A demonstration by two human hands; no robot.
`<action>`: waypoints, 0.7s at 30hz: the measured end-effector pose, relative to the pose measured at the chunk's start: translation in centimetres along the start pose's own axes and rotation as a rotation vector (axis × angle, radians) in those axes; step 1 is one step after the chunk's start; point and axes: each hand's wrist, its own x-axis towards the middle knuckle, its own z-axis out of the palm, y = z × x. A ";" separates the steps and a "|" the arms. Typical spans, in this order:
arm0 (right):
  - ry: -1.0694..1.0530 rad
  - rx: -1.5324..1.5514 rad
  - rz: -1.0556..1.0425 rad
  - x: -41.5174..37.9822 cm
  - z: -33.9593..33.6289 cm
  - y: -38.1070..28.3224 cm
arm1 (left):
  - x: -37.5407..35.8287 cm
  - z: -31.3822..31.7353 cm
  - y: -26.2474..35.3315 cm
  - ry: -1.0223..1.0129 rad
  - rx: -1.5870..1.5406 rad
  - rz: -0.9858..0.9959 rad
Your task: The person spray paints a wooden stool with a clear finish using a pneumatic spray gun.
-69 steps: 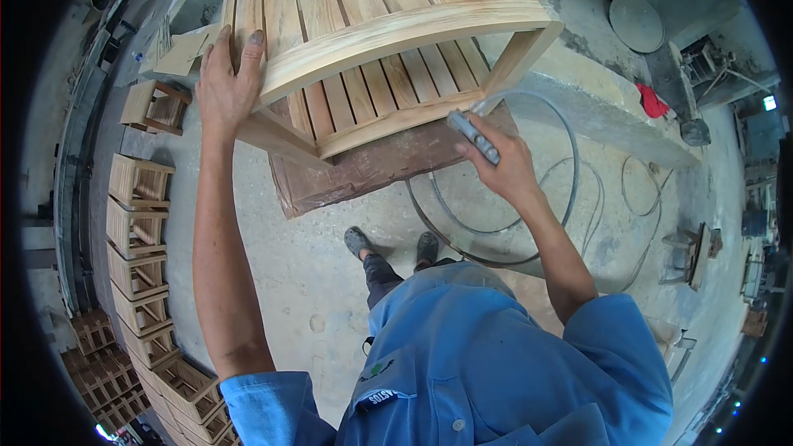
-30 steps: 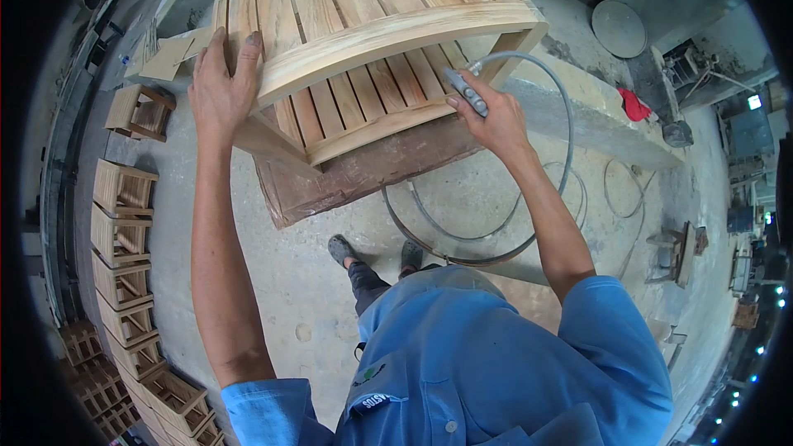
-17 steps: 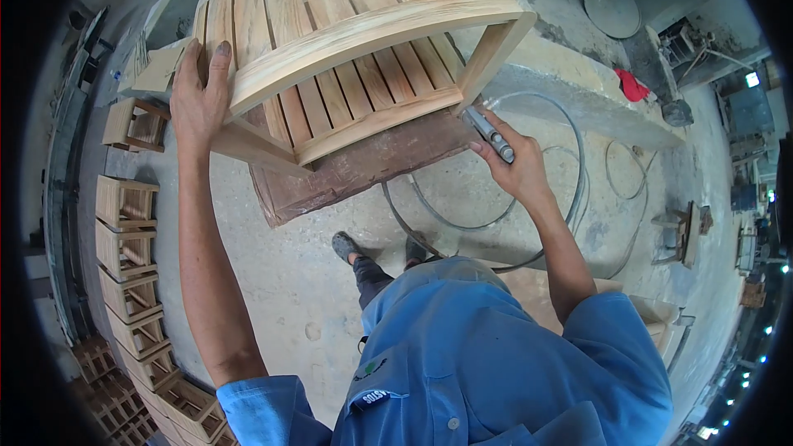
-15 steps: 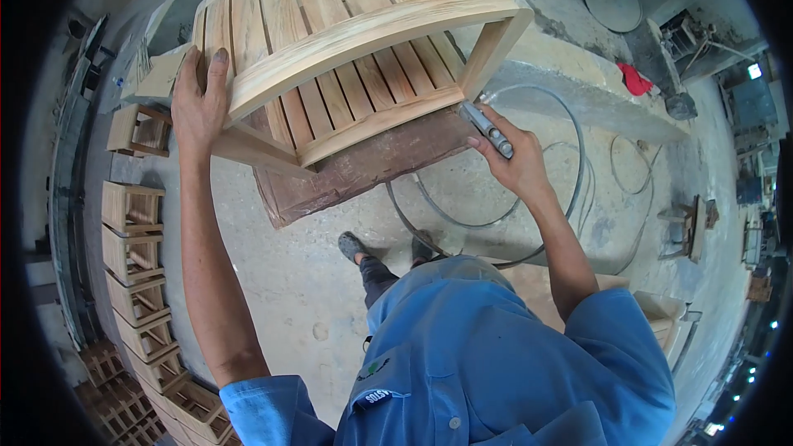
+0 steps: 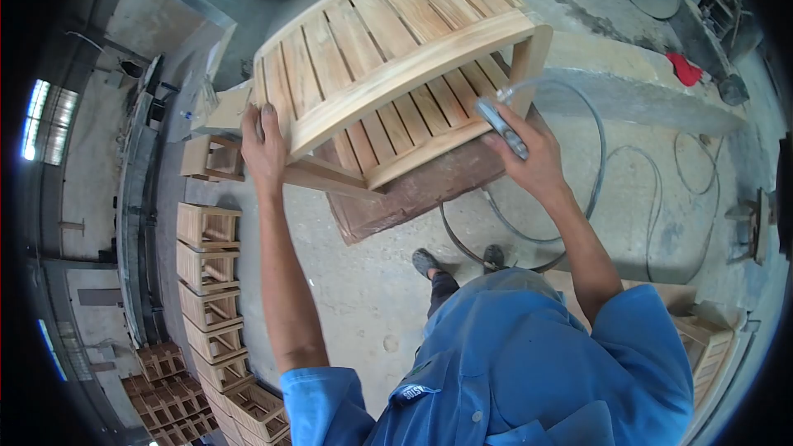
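Note:
A pale wooden bench (image 5: 363, 33) with a slatted top and a slatted lower shelf (image 5: 405, 124) stands tilted in view on a brown, wrapped block (image 5: 413, 198). My left hand (image 5: 264, 149) grips the bench's near left corner, fingers over the edge of the top. In my right hand (image 5: 529, 149) is a silver air blow gun (image 5: 501, 126), held close in front of the lower shelf's right end. A grey hose (image 5: 601, 149) loops from near the tool down to the floor.
A row of small wooden frames (image 5: 206, 264) lines the floor at left, with more stacked wooden pieces (image 5: 165, 396) behind. A low concrete ledge (image 5: 636, 83) runs at right, with a red cloth (image 5: 684, 69) on it. Hose loops cross the floor near my feet.
My view has swung left, so everything sits further right in the picture. The air blow gun has moved up from below the shelf's right corner to in front of the shelf. My left hand keeps its grip.

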 end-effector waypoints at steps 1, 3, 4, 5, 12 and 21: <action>-0.054 0.115 0.050 -0.7 -0.6 -0.3 | -0.7 -0.3 -0.1 0.052 -0.037 -0.042; -0.104 0.243 0.078 -2.0 -1.5 -0.2 | -3.6 -0.1 -1.6 0.116 -0.276 -0.216; -0.126 0.288 0.066 -2.8 -1.8 0.1 | -5.7 1.0 -2.2 0.198 -0.540 -0.376; -0.147 0.328 0.059 -3.3 -2.0 0.3 | -7.5 1.9 -2.8 0.271 -0.809 -0.534; -0.130 0.428 0.020 -4.0 -5.4 -2.1 | -14.5 5.9 -11.8 -0.034 -0.592 -0.483; -0.079 0.598 -0.082 -3.5 -0.6 -5.8 | -8.5 5.8 -7.2 0.032 -0.515 -0.380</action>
